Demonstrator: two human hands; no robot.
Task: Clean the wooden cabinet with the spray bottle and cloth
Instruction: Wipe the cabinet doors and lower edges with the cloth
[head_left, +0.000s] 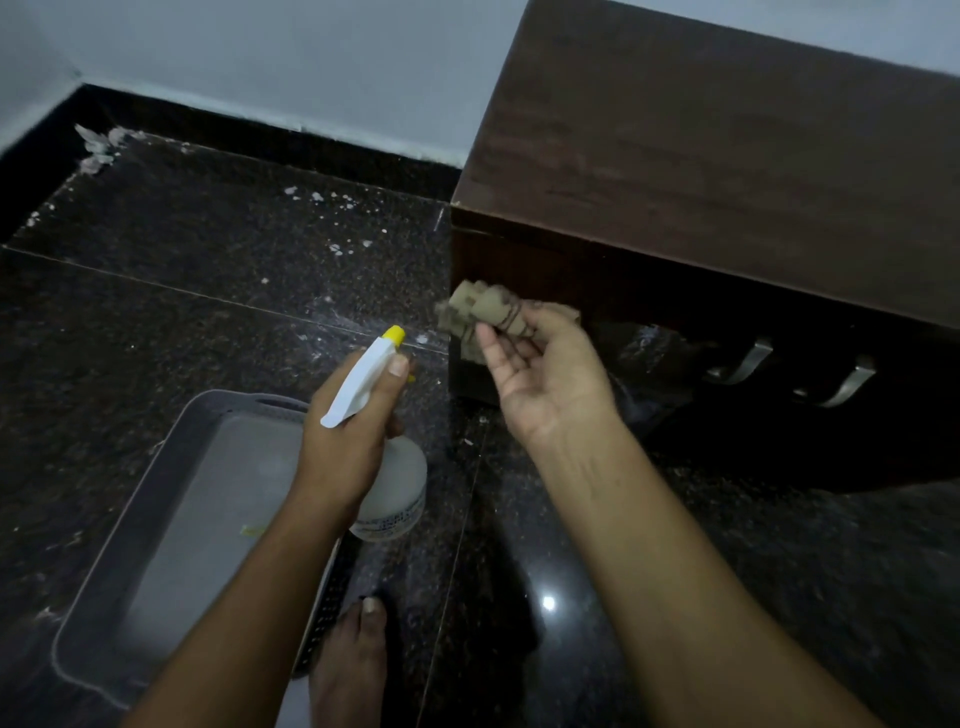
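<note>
While the right hand (545, 374) has its fingers curled round a bunched-up tan cloth (483, 312), palm turned up toward the camera, the wad sits right at the front left corner of the wooden cabinet (701, 156). Whether it's touching the front face or just shy of it, I can't tell. The left hand (348, 431) is wrapped round the neck of a white spray bottle (400, 488). Its yellow nozzle tip points up and away, roughly toward that same corner. The bottle is held low, near the cabinet, above the edge of a grey plastic tray (208, 493) on the floor.

Progress-wise, I'd guess early to middle. There's a hazy, wet-looking patch (639, 343) on the dark front just right of the cloth, which I read as spray waiting to be wiped, though it could be glare. The top looks dull and a bit streaky, so I'd say that needs doing too, plus the area round the 2 metal handles (737, 364).

Further out there's dark speckled granite floor (208, 260) with white crumbs scattered toward the wall, and 1 bare foot (353, 649) beside the tray.
</note>
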